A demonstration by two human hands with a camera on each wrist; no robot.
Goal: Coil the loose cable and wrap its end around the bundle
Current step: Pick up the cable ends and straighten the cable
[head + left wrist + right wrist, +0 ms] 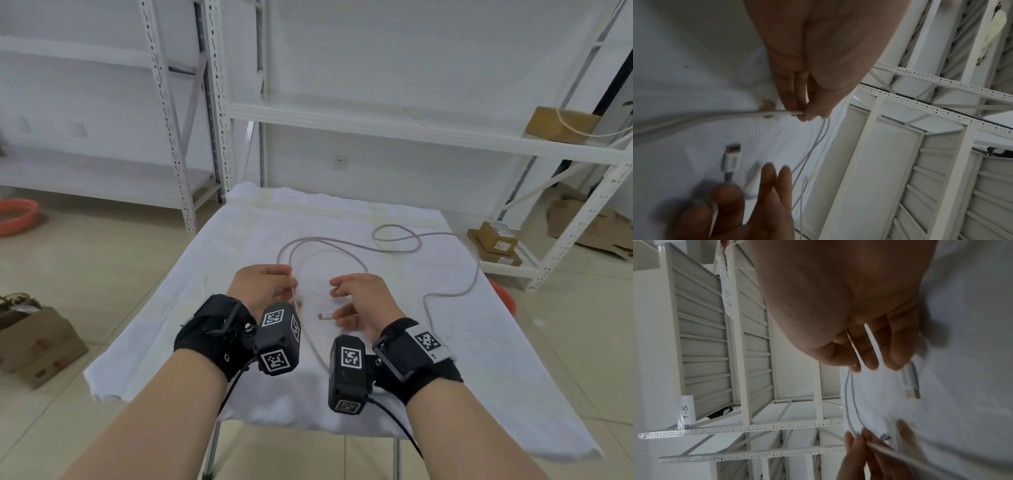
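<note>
A long pale cable (pixel 394 225) lies in loose loops on the white cloth-covered table (pixel 428 359). My left hand (pixel 291 281) pinches one strand between thumb and fingertips, seen close in the left wrist view (pixel 801 113); the strand runs back under the left wrist camera toward the table's near side. My right hand (pixel 337 301), a little to the right, holds the cable just behind its plug (pixel 323 316), which sticks out to the left. The plug (pixel 732 157) shows in both wrist views (pixel 911 384). Two fingers of the right hand are stretched out.
White metal shelving (pixel 376 120) stands behind the table and at the right. Cardboard boxes sit on the floor at the left (pixel 37 342) and on the low right shelf (pixel 498 240). A red basin (pixel 17 216) is at the far left. A brown stain (pixel 299 303) marks the cloth.
</note>
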